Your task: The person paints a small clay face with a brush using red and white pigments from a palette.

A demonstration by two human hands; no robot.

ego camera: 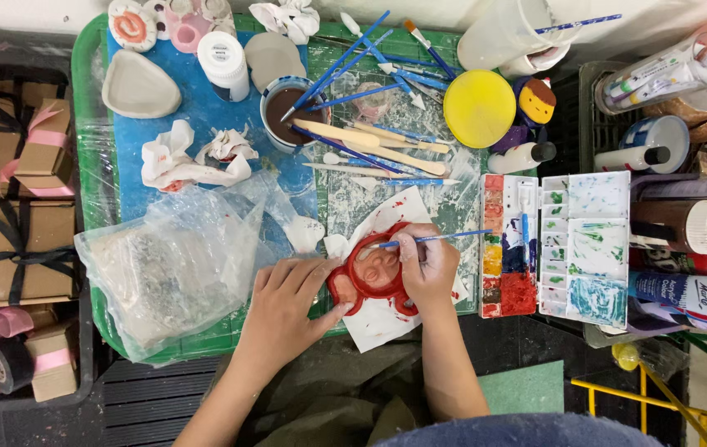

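A red-painted clay piece with a round, paler middle lies on a white paper sheet on the green mat. My right hand rests on its right side and grips a thin blue paintbrush, whose tip touches the piece's upper middle. My left hand lies flat with fingers spread, its fingertips pressing the piece's left edge.
A paint palette and a white mixing tray lie to the right, with paint tubes beyond. Behind are a cup of brown water with brushes, a yellow lid, crumpled tissues and a plastic bag. Brown boxes stand at the left.
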